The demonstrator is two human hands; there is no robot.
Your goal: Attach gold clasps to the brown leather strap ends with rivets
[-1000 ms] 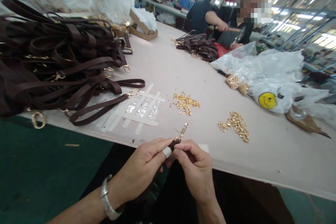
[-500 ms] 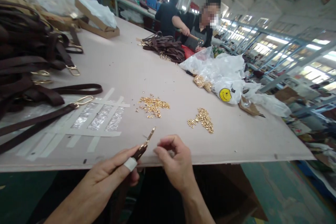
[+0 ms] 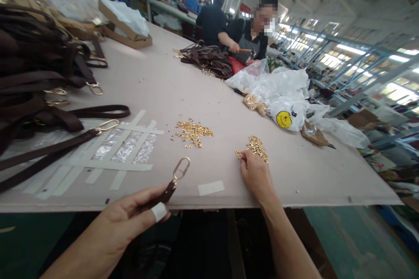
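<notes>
Both forearms are bare, and a white tape band (image 3: 159,211) wraps one left-hand finger.

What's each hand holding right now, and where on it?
Left hand pinches the brown strap near its end, just below the gold clasp. Right hand touches the pile of gold fittings; no grip visible.

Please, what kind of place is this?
Probably a bag or leather-goods workshop: brown straps piled on a long table, heaps of gold fittings, and another person hammering.

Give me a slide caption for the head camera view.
Left hand holds a brown strap with gold clasp; right hand touches a pile of gold fittings.
</notes>
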